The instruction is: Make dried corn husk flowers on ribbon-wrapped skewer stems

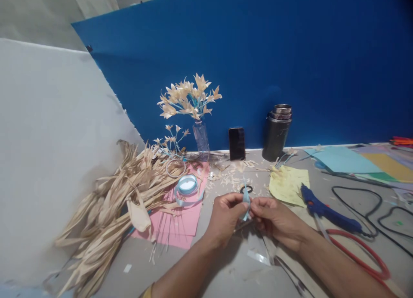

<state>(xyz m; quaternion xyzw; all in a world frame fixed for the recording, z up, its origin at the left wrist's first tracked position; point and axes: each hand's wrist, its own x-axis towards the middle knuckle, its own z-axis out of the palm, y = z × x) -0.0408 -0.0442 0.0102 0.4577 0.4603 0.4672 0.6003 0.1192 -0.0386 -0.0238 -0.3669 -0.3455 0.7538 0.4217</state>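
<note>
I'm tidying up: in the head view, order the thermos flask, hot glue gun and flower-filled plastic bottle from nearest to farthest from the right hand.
1. Hot glue gun: just right of the right hand.
2. Thermos flask: farther back, by the blue board.
3. Flower-filled plastic bottle: at the back, well left.

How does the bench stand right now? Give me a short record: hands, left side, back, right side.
Left hand: pinching blue strip
Right hand: fingertips at the strip's right side; exact grip unclear
Left side: husks in a heap; ribbon roll on pink paper
Back: bottle holding flowers; phone upright; flask, steel neck showing
Right side: yellow paper; glue gun; scissors, red handles
</note>
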